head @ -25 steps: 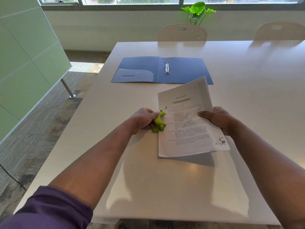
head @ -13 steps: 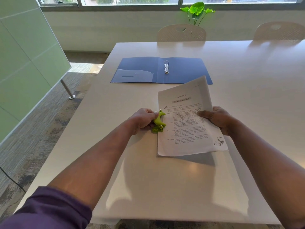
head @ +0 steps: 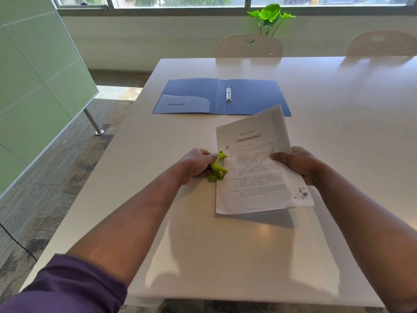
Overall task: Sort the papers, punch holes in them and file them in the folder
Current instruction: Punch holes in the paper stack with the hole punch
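Papers, a thin stack of white printed sheets, sit right of the frame's centre, and against the picture from half a second ago almost nothing has moved: both hands and the sheets keep their places, with only a slight shift in the framing. In the lower left a purple sleeve is cut off by the frame edge. The left hand is curled round a small lime-green plastic hole punch, whose mouth sits over the sheets' left edge; its fingers hide the punch's rear. The right hand pinches the sheets' right edge, thumb on top, the other fingers hidden beneath. So the stack lies between the two hands, its near edge lifted off the white table and throwing a shadow. The body text is too small to read. Farther up, an open blue plastic ring folder lies flat; the sheets' far corner covers its near right edge. Beyond, at the top of the frame, stand two white perforated chairs and a green leafy plant, its base hidden by the nearer chair.
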Tool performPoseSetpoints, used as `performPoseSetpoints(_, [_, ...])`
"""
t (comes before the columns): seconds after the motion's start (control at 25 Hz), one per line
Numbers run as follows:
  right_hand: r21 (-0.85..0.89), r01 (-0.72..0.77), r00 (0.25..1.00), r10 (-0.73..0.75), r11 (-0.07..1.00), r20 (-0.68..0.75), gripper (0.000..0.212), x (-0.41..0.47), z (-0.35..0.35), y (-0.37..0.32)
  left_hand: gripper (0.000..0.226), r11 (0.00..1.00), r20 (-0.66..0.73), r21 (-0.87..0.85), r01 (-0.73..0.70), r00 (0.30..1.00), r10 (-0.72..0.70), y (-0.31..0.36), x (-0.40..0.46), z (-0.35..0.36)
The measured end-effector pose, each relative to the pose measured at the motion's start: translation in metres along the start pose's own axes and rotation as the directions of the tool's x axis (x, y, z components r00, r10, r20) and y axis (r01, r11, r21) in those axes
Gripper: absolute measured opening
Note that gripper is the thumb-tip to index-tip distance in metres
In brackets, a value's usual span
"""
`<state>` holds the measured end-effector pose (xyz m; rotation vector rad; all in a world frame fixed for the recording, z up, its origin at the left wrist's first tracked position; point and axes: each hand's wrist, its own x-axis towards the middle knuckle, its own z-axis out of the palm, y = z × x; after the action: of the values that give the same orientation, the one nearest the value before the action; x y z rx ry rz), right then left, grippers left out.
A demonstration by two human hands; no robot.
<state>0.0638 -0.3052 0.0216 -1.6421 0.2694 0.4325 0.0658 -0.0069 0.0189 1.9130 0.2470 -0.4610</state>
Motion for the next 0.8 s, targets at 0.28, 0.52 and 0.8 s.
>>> performPoseSetpoints(0.28, [-0.016, 0.013, 1.000, -0.013, 1.000, -0.014, 0.018, 0.000, 0.001, 0.002, 0.025, 1.000, -0.002, -0.004, -0.004, 1.000, 0.004, 0.000, -0.001, 0.000])
performPoseSetpoints(0.52, [-0.014, 0.005, 1.000, -0.005, 1.000, -0.020, 0.017, -0.001, 0.002, 0.002, 0.027, 1.000, 0.003, 0.008, 0.008, 1.000, -0.008, 0.000, 0.000, -0.001])
performPoseSetpoints(0.8, [-0.022, -0.005, 1.000, 0.005, 1.000, -0.012, 0.018, -0.005, 0.004, -0.001, 0.029, 0.983, -0.026, 0.181, 0.015, 1.000, -0.011, 0.014, 0.005, -0.006])
